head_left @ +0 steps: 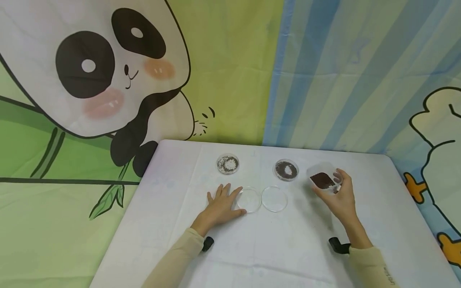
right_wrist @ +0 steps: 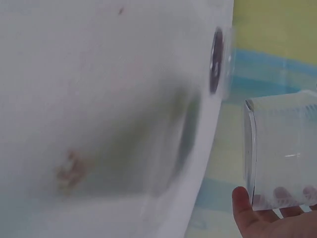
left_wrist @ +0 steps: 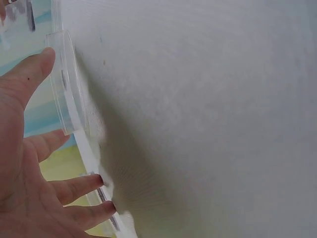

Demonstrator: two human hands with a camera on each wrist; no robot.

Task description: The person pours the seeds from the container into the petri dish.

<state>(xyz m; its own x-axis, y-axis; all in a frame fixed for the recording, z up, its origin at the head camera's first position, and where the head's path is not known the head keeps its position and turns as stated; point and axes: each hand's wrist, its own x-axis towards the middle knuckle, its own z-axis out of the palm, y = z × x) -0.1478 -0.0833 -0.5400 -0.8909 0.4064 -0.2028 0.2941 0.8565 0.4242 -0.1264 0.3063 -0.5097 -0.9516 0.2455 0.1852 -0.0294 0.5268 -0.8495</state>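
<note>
My left hand (head_left: 221,206) lies flat with fingers spread beside a clear round petri dish piece (head_left: 248,199); thumb and index finger touch opposite sides of its rim. The same clear piece (left_wrist: 74,94) shows edge-on in the left wrist view. My right hand (head_left: 340,196) grips a clear plastic container (head_left: 324,176), tilted and held above the table. Dark brown material (head_left: 322,181) lies inside it. From the right wrist view, fingers curl round the clear wall of the container (right_wrist: 282,148).
Another clear round dish piece (head_left: 275,199) adjoins the first on its right. Behind stand two petri dishes with dark material and white powder, a left dish (head_left: 227,164) and a right dish (head_left: 286,170). The white table (head_left: 259,248) meets a printed cloth backdrop (head_left: 230,72).
</note>
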